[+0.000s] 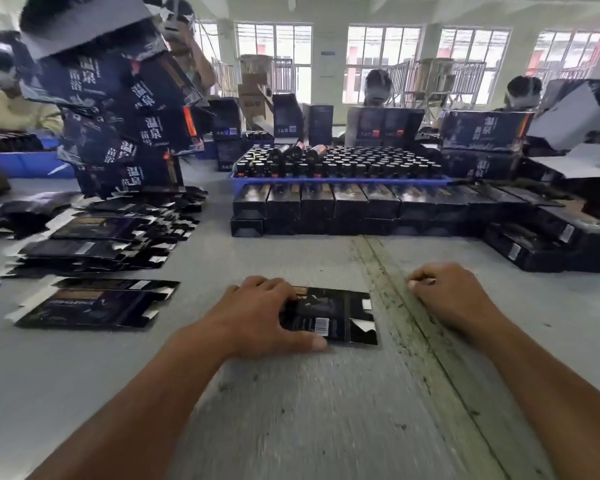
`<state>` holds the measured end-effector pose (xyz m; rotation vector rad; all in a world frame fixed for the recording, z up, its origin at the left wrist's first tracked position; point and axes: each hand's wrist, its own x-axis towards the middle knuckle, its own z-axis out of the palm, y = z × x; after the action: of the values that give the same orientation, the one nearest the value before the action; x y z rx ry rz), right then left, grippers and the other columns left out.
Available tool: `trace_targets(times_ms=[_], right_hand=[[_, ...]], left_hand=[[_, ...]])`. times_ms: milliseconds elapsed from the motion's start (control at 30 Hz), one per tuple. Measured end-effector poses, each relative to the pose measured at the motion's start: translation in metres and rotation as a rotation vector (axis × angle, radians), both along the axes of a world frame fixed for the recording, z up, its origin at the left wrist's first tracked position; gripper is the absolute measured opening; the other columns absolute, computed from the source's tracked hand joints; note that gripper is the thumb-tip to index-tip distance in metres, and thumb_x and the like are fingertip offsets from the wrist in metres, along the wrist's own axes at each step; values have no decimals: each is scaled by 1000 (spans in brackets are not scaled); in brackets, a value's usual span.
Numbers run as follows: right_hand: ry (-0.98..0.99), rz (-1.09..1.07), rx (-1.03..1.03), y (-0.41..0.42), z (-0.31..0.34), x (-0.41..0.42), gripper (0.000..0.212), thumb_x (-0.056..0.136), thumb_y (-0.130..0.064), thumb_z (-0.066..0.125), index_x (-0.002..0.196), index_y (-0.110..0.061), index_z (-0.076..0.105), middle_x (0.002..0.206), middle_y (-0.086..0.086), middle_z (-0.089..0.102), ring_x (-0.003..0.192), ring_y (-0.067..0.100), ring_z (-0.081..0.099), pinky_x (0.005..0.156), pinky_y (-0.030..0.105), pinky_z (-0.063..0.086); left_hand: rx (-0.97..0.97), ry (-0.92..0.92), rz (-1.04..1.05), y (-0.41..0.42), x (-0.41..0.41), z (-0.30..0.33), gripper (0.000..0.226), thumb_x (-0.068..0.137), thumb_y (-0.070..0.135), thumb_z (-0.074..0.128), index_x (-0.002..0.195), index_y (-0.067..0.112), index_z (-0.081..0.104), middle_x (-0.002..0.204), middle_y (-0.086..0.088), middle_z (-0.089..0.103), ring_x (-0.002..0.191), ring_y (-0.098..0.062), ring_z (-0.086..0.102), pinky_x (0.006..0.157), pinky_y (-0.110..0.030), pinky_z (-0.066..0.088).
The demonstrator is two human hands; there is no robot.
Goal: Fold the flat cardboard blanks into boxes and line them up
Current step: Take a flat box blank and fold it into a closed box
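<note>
right now the left hand [257, 313] rests on a flat black blank [329, 315] lying on the grey surface [291, 410], just ahead of the person. its fingers [271, 285] are bent over the blank's left end and the thumb [312, 342] presses at the near edge by the barcode, so the hand holds the blank down; whether it is lifted at all cannot be told. the right hand [444, 296] sits on the surface to the right of the blank, apart from it, fingers curled in loosely around nothing that shows.

to the left, a second blank [90, 304] lies flat near the hand, and beyond it a spread pile of blanks [97, 237] fans across the surface. behind that pile a tall leaning stack of folded boxes [125, 116] with white lettering rises toward the top edge.

straight ahead, a row of boxes [333, 206] lies side by side, with more boxes [548, 244] trailing round to the right. just behind the row a blue tray [326, 181] carries many dark bottles [336, 164], a few lying on top of the others. other people sit at the far side and at the left, partly hidden by boxes. windows [381, 60] line the back wall.
</note>
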<state>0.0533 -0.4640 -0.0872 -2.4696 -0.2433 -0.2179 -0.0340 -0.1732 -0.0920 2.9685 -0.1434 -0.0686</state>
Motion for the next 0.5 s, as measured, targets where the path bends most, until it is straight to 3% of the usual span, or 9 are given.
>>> trace_targets(times_ms=[100, 267, 400, 500], right_hand=[[1, 13, -18, 4, 2, -3, 17, 92, -17, 65, 102, -15, 78, 102, 3, 75, 95, 20, 66, 84, 29, 49], [7, 37, -46, 8, 5, -3, 17, 92, -18, 64, 103, -17, 77, 104, 3, 74, 93, 17, 63, 81, 24, 42], [31, 117, -47, 17, 6, -4, 24, 94, -23, 65, 116, -20, 73, 107, -4, 67, 94, 8, 57, 75, 16, 39], [33, 218, -42, 28, 6, -10, 32, 94, -21, 65, 125, -18, 68, 115, -5, 67, 102, 7, 59, 86, 19, 40]], left_hand=[[-25, 9, 18, -1, 1, 2, 95, 52, 105, 43, 124, 43, 40, 129, 13, 51, 107, -10, 41, 95, -36, 37], [85, 3, -13, -1, 4, 5, 127, 47, 109, 29, 152, 39, 22, 153, 7, 37, 136, -20, 35, 114, -47, 28], [41, 29, -46, -5, 1, 8, 130, 44, 110, 23, 153, 38, 26, 147, 6, 36, 129, -17, 36, 109, -40, 33], [22, 24, -70, -12, 1, 8, 128, 46, 107, 30, 151, 33, 30, 155, 5, 30, 138, -17, 30, 115, -41, 30]])
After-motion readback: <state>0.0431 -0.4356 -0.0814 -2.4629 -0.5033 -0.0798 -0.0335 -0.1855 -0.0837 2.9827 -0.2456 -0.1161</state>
